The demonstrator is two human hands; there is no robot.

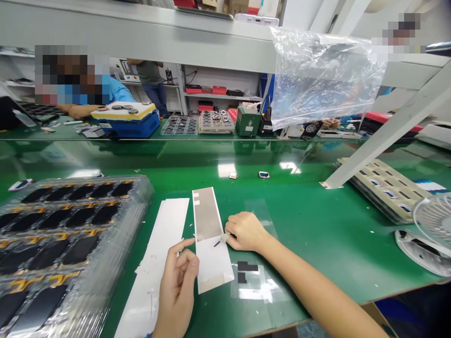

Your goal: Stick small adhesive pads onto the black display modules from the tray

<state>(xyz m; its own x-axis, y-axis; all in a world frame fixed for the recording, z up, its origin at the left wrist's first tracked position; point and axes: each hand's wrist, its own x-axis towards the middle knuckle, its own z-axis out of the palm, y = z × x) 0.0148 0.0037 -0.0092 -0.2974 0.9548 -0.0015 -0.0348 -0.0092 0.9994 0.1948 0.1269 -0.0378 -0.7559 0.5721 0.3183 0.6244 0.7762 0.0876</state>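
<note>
One tool (220, 240) is being gripped in the fisted right hand (246, 231) over one strip (207, 220) with two squares (197, 203); the left hand (179, 277), half-curled, empty, is being held alongside.

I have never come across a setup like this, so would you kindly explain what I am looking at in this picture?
There is no machine at work here: a person uses two bare hands, and this single picture comes from a camera worn on that person's head, looking forward and down. The right hand holds a small tool with a dark tip over a grey and white strip. The left hand is loosely curled beside the strip, with nothing visible in it.

On the green table you also see white paper, stacked clear trays holding dark panels at the left, clear film with black pieces, and a fan at the right.
</note>
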